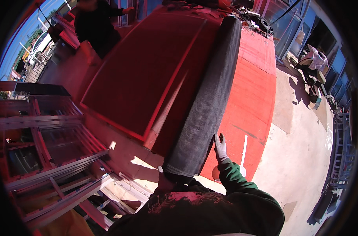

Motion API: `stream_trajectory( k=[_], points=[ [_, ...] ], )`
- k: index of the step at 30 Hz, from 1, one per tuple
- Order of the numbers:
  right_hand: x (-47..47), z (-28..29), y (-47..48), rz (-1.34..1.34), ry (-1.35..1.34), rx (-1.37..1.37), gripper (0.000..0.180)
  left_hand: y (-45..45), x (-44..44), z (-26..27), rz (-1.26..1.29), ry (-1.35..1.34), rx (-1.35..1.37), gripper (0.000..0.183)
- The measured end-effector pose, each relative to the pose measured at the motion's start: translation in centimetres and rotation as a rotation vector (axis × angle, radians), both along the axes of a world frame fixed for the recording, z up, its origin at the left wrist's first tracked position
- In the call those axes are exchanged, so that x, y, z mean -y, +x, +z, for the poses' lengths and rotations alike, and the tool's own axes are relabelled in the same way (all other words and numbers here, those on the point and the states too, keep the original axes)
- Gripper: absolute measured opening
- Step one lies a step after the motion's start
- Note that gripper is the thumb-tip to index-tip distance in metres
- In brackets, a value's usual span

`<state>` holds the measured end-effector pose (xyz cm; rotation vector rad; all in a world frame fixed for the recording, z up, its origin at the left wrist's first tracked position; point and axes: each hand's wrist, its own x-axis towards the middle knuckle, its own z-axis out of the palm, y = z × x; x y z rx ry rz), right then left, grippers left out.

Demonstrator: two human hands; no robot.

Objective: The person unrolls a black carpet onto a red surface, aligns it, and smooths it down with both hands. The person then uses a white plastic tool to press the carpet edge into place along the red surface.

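A long roll of dark mesh screening (202, 112) lies lengthwise on a red-topped work table (249, 97), its near end close to my body. My right hand (220, 146), in a pale glove, rests its fingers along the roll's right side near that end. At the near end's left edge is my left hand (160, 170); a pale fingertip shows, while the rest is shadowed and its hold is hard to make out. Left of the roll, a large framed dark screen (143, 73) lies flat on the table.
Aluminium frames (58, 118) are stacked at left. Another person (96, 29) stands beyond the table's left side. Coiled cables and scraps (255, 22) lie at its far right corner. A covered wheeled item (313, 63) and ladders (339, 147) line the right side of the concrete floor (297, 141).
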<state>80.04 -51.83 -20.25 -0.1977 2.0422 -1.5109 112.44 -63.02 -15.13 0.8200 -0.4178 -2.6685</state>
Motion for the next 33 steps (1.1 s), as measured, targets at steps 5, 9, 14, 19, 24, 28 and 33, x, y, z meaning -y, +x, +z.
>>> stream_trajectory(
  k=[5, 9, 14, 19, 24, 28, 33],
  points=[
    [-5.6, -1.1, 10.7, 0.068, -0.128, 0.992, 0.1, -0.2, 0.8, -0.1, 0.094, 0.158, 0.116, 0.084],
    [-6.2, -0.1, 13.7, 0.356, -0.022, 0.826, 0.092, 0.6, -1.5, -2.5, 0.164, -0.05, 0.393, 0.075],
    [-7.0, -0.6, 13.3, 0.207, -0.046, 1.093, 0.086, 0.2, -2.7, -4.7, 0.071, -0.492, 0.81, 0.067],
    [-8.8, -2.1, 8.7, 0.147, -0.017, 1.091, 0.08, -1.1, -1.1, -1.6, -0.14, -0.754, 0.976, 0.059],
    [-10.6, -2.9, 4.6, 0.104, 0.002, 1.047, 0.075, -4.8, 1.2, 0.9, -0.345, -0.652, 1.339, 0.046],
    [-11.8, -2.8, 3.2, 0.085, 0.004, 1.013, 0.071, -6.1, 1.8, 0.4, -0.229, -0.616, 1.299, 0.052],
    [-12.5, -3.4, 3.1, 0.064, -0.018, 1.002, 0.065, -5.8, 1.9, -1.0, -0.201, -0.6, 1.255, 0.06]
  ],
)
